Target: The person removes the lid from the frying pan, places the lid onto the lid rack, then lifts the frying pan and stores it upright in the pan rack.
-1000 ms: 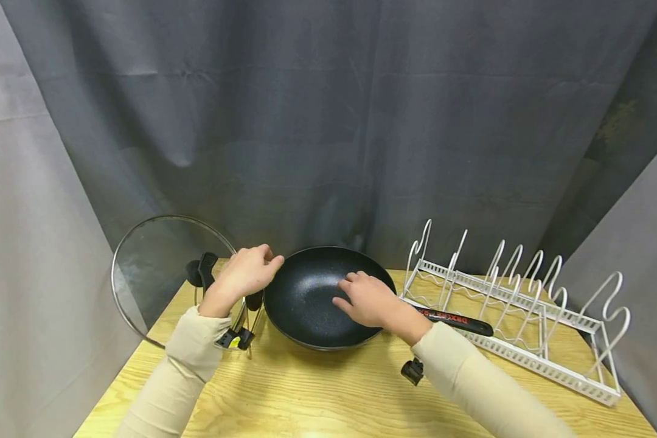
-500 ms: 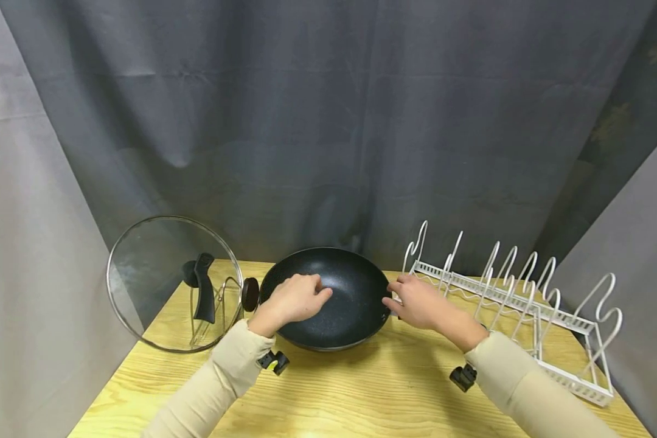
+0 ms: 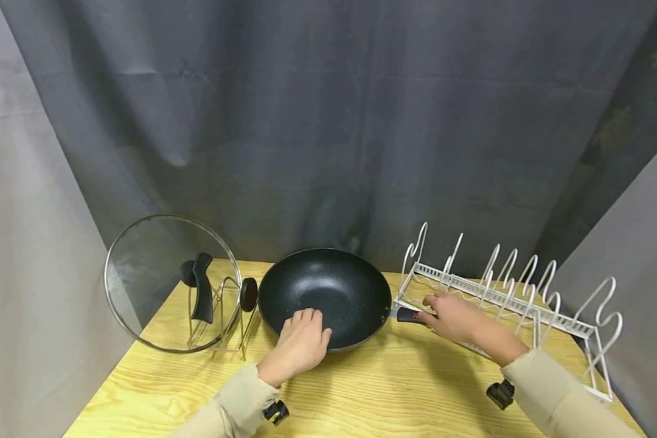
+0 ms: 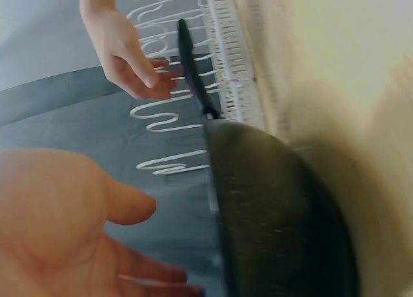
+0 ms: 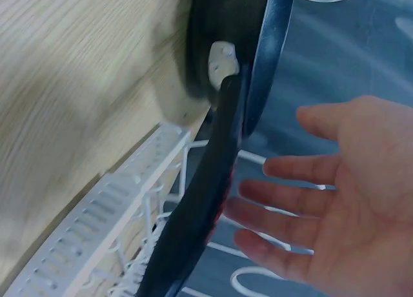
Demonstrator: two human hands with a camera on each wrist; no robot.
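A black frying pan (image 3: 328, 292), deep like a wok, sits upright on the wooden table, its handle pointing right. Over the pan's near-left rim hovers my left hand (image 3: 301, 347), fingers loosely extended; the left wrist view shows a gap between it and the pan. My right hand (image 3: 457, 319) is above the black handle (image 5: 206, 174), covering much of it in the head view. Its fingers are straight and spread in the right wrist view, tips close to the handle; contact cannot be made out. Left of the pan, a glass lid (image 3: 159, 280) with a black knob stands tilted in a wire stand (image 3: 244, 334).
A white wire rack (image 3: 586, 328) with several upright loops stands on the table at right, partly behind the pan's handle. Dark grey curtain (image 3: 328, 121) hangs behind the table (image 3: 372, 401), with lighter cloth (image 3: 33, 243) at the left side.
My left hand has moved from beside the lid rightward, then back toward me at the pan's near rim. My right hand has moved right, from over the pan to above its handle.
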